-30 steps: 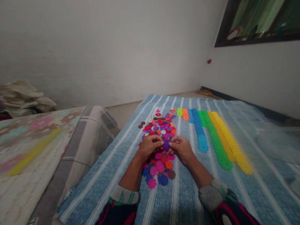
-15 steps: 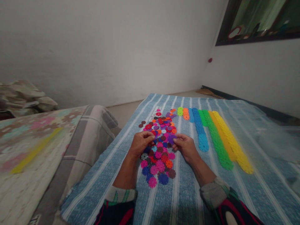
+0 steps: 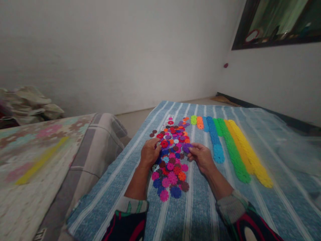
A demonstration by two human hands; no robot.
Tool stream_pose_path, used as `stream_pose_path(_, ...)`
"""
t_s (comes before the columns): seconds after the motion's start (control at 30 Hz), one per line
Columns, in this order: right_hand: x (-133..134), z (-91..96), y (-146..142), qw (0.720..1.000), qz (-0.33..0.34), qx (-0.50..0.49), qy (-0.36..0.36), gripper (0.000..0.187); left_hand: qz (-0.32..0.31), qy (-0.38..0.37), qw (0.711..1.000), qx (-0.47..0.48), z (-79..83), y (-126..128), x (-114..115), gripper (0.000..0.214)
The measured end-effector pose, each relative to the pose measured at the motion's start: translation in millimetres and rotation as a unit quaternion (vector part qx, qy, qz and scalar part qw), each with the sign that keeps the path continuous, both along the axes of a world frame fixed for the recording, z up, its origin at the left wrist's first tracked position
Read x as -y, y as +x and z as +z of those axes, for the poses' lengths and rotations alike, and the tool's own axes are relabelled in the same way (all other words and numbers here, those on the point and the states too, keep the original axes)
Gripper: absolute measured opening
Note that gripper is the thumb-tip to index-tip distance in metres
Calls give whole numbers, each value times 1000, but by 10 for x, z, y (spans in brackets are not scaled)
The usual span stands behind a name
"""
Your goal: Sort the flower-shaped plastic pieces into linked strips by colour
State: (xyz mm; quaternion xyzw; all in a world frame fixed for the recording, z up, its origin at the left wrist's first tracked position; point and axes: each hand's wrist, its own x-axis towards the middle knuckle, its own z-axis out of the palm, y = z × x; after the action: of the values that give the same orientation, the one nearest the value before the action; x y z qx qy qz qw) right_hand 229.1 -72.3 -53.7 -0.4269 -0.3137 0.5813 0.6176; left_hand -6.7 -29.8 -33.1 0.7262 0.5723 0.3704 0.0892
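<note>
A loose pile of flower-shaped plastic discs (image 3: 172, 177) in pink, red, blue, brown, orange and purple lies on a striped cloth. Between the thumb and fingers of my right hand (image 3: 202, 157) is a purple disc (image 3: 187, 147), held at the pile's right edge. My left hand (image 3: 149, 153) is at the left edge with its fingers curled together; what they grip, if anything, is hidden. A red disc (image 3: 164, 144) shows right beside those fingertips. To the right, discs of matching colours lie in overlapping rows: yellow (image 3: 250, 157), green (image 3: 235, 160), blue (image 3: 214, 137), and shorter orange (image 3: 200, 123) and lime (image 3: 193, 119) ones.
The blue striped cloth (image 3: 112, 187) covers the work surface. At its right lies clear plastic wrapping (image 3: 296, 154). Left, across a gap, a bed with a patterned cover (image 3: 45, 160) bears a blurred yellow strip (image 3: 42, 160). A wall (image 3: 125, 57) stands behind.
My left hand has shifted slightly left, away from the pile's middle, and a red disc shows by its fingertips. My right hand still holds the purple disc, slightly farther right.
</note>
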Motion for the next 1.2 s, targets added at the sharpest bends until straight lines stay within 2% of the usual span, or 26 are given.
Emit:
stream_pose_path(0.07, -1, -2, -1, 1000, -1, 1, -3, 37, -46, 15, 998, -48, -48, 65, -10, 34)
stream_pose_path(0.13, -1, -3, -3, 1000, -2, 0, -2, 37, -62, 20, 994, -85, -94, 124, -18, 40)
stream_pose_path(0.2, -1, -3, -5, 1000, -1, 0, 2, 36, -56, 12, 992, -114, -117, 163, -20, 42)
stream_pose_path(0.43, -7, -6, 1, 1000, 13, 5, 1, 36, -16, -48, 984, -170, -34, 162, 17, 23)
stream_pose_path(0.8, -31, -12, -13, 1000, 23, -3, 5, 38, 75, -33, 993, -83, -1, 41, 12, 30)
stream_pose_path(1.03, -50, -16, -20, 999, 31, -8, 11, 40, 79, -22, 996, 21, 38, 46, 28, 30)
stream_pose_path(1.2, -48, 0, -18, 999, 32, -6, 9, 39, 88, -26, 994, 57, 51, 30, 44, 32)
